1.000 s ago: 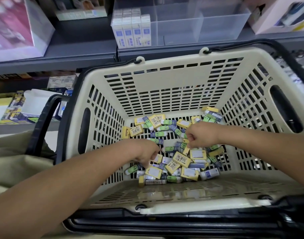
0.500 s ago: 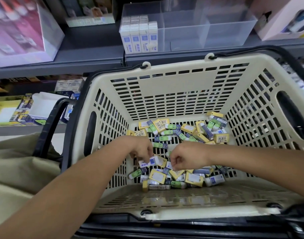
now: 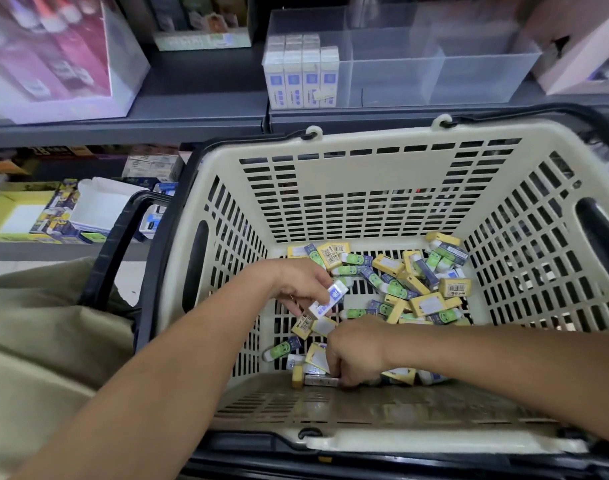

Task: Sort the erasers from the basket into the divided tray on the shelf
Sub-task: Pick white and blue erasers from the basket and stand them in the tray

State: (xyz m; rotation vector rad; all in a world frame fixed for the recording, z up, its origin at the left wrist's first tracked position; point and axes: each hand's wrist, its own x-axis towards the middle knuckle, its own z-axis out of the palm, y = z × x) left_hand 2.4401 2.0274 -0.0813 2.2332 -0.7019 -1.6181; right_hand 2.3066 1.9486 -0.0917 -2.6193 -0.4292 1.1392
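A cream plastic basket (image 3: 362, 174) holds a pile of erasers (image 3: 414, 285) in yellow, green and blue-white sleeves. My left hand (image 3: 301, 285) is inside the basket and pinches two white-and-blue erasers (image 3: 329, 299) just above the pile. My right hand (image 3: 355, 351) reaches down at the basket's near side, fingers curled around an eraser (image 3: 322, 381) lying at the bottom edge. On the shelf behind stands the clear divided tray (image 3: 434, 67); its left compartment holds a row of upright white-and-blue erasers (image 3: 301, 76), the other compartments look bare.
The basket's black handles (image 3: 123, 247) hang at its sides. A pink-and-white box (image 3: 57, 64) sits on the grey shelf at the left, another box (image 3: 587, 57) at the right. Lower shelf at left holds yellow and white boxes (image 3: 26, 213). Beige cloth (image 3: 36, 327) lies beside the basket.
My left hand has lifted white-and-blue erasers out of the pile. My right hand has moved toward me to the basket's near edge and closed on another eraser. The view has tilted down slightly.
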